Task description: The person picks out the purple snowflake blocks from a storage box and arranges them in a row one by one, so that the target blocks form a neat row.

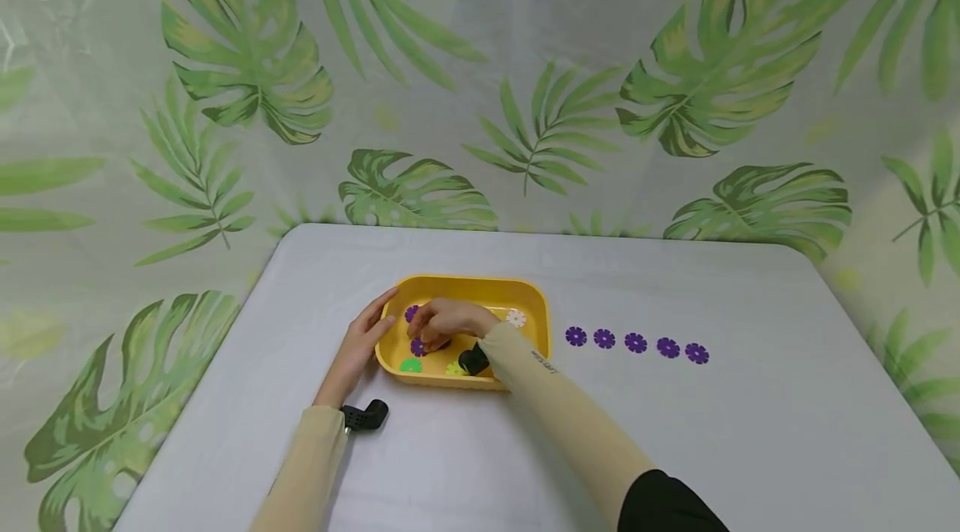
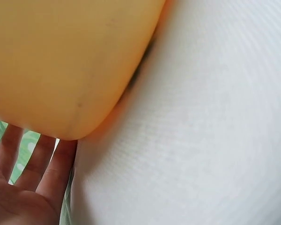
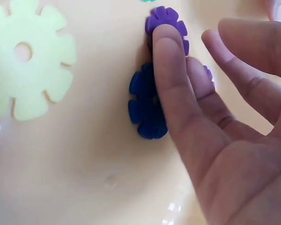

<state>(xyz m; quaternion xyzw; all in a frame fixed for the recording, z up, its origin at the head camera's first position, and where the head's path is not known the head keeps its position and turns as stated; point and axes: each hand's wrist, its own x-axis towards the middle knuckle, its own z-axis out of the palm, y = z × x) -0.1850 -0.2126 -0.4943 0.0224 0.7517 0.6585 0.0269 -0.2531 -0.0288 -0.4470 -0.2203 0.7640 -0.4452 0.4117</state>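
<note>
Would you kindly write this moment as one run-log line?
left hand: holds left side of tray | right hand: inside tray, over blue disc, grip unclear | table: five purple discs right of tray

Green leaf-print backdrop [image 1: 480, 98]; white table [image 1: 780, 424], corners rounded

A white table [image 1: 765, 424] carries a yellow tray [image 1: 427, 380]. Five purple discs [image 1: 636, 343] line up at the tray's three o'clock.
</note>
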